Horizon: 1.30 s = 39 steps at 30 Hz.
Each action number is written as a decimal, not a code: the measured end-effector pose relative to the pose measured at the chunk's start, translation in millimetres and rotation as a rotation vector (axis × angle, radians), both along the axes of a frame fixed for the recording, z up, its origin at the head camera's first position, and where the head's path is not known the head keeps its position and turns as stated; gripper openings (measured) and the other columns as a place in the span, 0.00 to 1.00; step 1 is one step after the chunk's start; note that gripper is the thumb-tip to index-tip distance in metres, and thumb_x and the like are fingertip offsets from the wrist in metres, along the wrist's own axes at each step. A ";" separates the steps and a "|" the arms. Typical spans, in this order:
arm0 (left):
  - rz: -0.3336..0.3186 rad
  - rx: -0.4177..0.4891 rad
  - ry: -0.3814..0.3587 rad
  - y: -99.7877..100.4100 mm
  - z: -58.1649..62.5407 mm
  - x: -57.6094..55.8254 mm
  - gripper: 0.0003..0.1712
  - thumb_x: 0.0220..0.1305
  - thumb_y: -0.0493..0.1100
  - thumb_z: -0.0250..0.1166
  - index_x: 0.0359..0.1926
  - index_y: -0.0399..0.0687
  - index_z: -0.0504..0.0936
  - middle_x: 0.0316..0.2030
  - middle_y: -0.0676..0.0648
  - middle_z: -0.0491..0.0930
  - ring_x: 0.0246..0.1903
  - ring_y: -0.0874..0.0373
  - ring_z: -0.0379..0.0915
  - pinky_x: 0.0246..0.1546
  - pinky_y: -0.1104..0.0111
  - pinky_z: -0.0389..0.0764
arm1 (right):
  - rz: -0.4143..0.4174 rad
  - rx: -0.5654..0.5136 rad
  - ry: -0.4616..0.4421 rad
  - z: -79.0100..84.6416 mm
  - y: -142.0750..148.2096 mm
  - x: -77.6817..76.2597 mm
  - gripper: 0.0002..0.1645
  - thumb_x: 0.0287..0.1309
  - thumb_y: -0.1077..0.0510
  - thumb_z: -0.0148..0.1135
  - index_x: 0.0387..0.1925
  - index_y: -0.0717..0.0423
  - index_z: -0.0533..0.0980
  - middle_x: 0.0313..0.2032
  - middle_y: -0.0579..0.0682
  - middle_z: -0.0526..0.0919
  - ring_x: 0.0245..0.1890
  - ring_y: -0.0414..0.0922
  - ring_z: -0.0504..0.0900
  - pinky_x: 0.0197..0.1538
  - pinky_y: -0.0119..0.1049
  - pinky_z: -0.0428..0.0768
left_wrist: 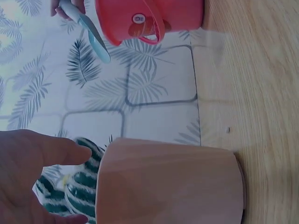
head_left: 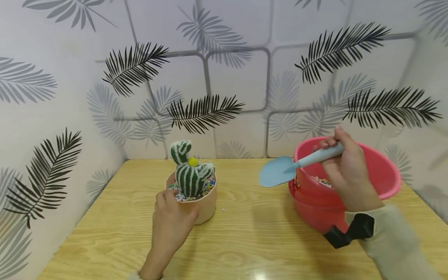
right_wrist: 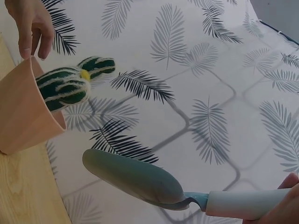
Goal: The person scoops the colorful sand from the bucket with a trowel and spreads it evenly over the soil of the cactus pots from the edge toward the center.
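Observation:
A peach flowerpot (head_left: 204, 210) stands left of centre on the table, holding a knitted-looking green-and-white striped cactus (head_left: 190, 177) with a yellow flower. Small multicoloured pebbles (head_left: 211, 184) surround the cactus's base. At the pot's near left rim is my left hand (head_left: 169, 219), thumb and fingers spread; in the left wrist view its thumb (left_wrist: 70, 151) lies just off the rim. My right hand (head_left: 350, 167) grips the pale handle of a light blue trowel (head_left: 278, 172), raised over the red bucket. The trowel's blade points left, and I see nothing lying on it.
The red bucket (head_left: 381, 171) stands on the right of the wooden table (head_left: 245, 245), with multicoloured pebbles (head_left: 322, 181) inside. One loose pebble (head_left: 223, 210) lies just right of the pot. Behind the table rises a leaf-patterned wall (head_left: 241, 89).

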State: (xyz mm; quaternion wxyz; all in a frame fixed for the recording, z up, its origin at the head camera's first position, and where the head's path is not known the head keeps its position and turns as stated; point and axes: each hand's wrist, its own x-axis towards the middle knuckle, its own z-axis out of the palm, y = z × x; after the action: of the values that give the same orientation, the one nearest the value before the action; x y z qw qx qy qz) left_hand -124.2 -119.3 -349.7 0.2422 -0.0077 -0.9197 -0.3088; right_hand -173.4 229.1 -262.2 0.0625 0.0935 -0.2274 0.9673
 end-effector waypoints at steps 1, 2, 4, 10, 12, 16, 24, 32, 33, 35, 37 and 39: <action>0.011 -0.002 -0.002 2.3 0.7 1.3 0.36 0.49 0.46 0.73 0.53 0.30 0.68 0.47 0.30 0.68 0.46 0.36 0.69 0.42 0.44 0.74 | -0.006 0.002 -0.006 0.1 1.3 0.5 0.12 0.69 0.61 0.50 0.28 0.60 0.65 0.21 0.54 0.70 0.26 0.46 0.67 0.41 0.38 0.67; 0.019 -0.006 -0.001 4.5 1.2 2.4 0.35 0.48 0.45 0.73 0.52 0.31 0.68 0.47 0.30 0.68 0.46 0.36 0.69 0.42 0.44 0.74 | -0.009 0.011 -0.009 0.4 2.8 1.2 0.12 0.68 0.60 0.51 0.28 0.60 0.65 0.21 0.53 0.70 0.26 0.46 0.68 0.42 0.38 0.67; 0.032 -0.018 0.003 9.3 1.4 4.4 0.35 0.47 0.45 0.73 0.52 0.31 0.69 0.48 0.31 0.68 0.47 0.37 0.69 0.42 0.43 0.73 | -0.021 0.011 -0.015 0.4 6.5 3.0 0.11 0.68 0.60 0.52 0.29 0.60 0.65 0.22 0.54 0.71 0.27 0.46 0.68 0.43 0.38 0.67; -0.001 -0.082 0.077 28.4 -1.5 6.6 0.32 0.47 0.45 0.73 0.49 0.32 0.72 0.50 0.34 0.69 0.49 0.38 0.68 0.42 0.44 0.72 | -0.037 0.024 0.018 0.7 20.1 7.4 0.09 0.69 0.60 0.50 0.31 0.59 0.66 0.23 0.55 0.71 0.28 0.47 0.70 0.46 0.39 0.68; -0.032 -0.080 0.082 35.2 -1.4 6.2 0.31 0.48 0.45 0.73 0.49 0.32 0.72 0.50 0.35 0.69 0.49 0.39 0.68 0.44 0.44 0.71 | -0.042 0.027 0.025 1.0 23.4 7.8 0.09 0.69 0.60 0.50 0.31 0.59 0.66 0.23 0.55 0.72 0.28 0.48 0.70 0.47 0.39 0.67; -0.116 -0.063 0.070 48.1 1.1 5.8 0.32 0.50 0.45 0.72 0.51 0.33 0.71 0.51 0.36 0.68 0.51 0.40 0.66 0.48 0.45 0.70 | -0.026 -0.008 0.056 3.1 30.9 9.6 0.12 0.70 0.60 0.48 0.29 0.61 0.66 0.22 0.56 0.71 0.27 0.49 0.69 0.46 0.41 0.67; -0.273 -0.001 0.023 72.4 11.0 0.7 0.34 0.54 0.47 0.70 0.57 0.38 0.68 0.55 0.37 0.66 0.55 0.41 0.64 0.52 0.49 0.69 | -0.053 0.011 0.073 14.5 46.4 13.0 0.14 0.70 0.59 0.47 0.27 0.62 0.66 0.21 0.56 0.71 0.27 0.49 0.68 0.46 0.40 0.62; -0.371 0.041 0.000 93.5 14.0 -9.1 0.35 0.56 0.49 0.69 0.59 0.38 0.66 0.53 0.39 0.67 0.52 0.43 0.66 0.52 0.50 0.70 | -0.055 -0.034 0.102 20.2 66.2 17.4 0.15 0.71 0.60 0.46 0.27 0.63 0.67 0.22 0.57 0.70 0.27 0.50 0.68 0.42 0.45 0.69; -0.385 0.047 -0.006 95.4 14.0 -10.3 0.36 0.56 0.49 0.69 0.60 0.38 0.65 0.53 0.38 0.67 0.53 0.43 0.66 0.52 0.50 0.70 | -0.060 -0.036 0.108 20.3 68.5 18.1 0.15 0.71 0.60 0.46 0.27 0.63 0.67 0.22 0.58 0.70 0.27 0.50 0.68 0.42 0.45 0.69; -0.414 0.049 -0.011 98.4 14.1 -13.0 0.37 0.56 0.50 0.68 0.61 0.38 0.65 0.54 0.38 0.68 0.54 0.43 0.67 0.53 0.51 0.71 | -0.070 -0.040 0.120 20.3 72.7 19.6 0.14 0.71 0.60 0.46 0.28 0.63 0.67 0.22 0.58 0.70 0.27 0.51 0.68 0.42 0.45 0.70; -0.447 0.065 -0.037 100.5 14.6 -15.3 0.38 0.57 0.51 0.67 0.63 0.39 0.64 0.56 0.39 0.68 0.55 0.44 0.67 0.54 0.52 0.72 | -0.077 -0.038 0.125 20.6 76.3 20.6 0.14 0.71 0.60 0.46 0.28 0.63 0.67 0.22 0.58 0.70 0.27 0.50 0.68 0.42 0.45 0.70; -0.487 0.081 -0.057 102.5 15.6 -17.6 0.39 0.58 0.52 0.66 0.65 0.40 0.63 0.58 0.39 0.68 0.56 0.45 0.67 0.54 0.52 0.73 | -0.079 -0.036 0.125 21.5 79.4 21.0 0.15 0.71 0.60 0.46 0.27 0.64 0.67 0.22 0.58 0.70 0.27 0.50 0.67 0.42 0.46 0.70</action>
State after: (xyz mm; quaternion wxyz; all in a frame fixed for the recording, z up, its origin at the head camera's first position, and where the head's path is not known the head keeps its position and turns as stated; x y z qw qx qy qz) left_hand -141.7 -16.9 -334.1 0.1348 -0.2105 -0.8841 -0.3948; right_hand -152.4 308.4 -240.7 0.1164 0.1436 -0.2093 0.9602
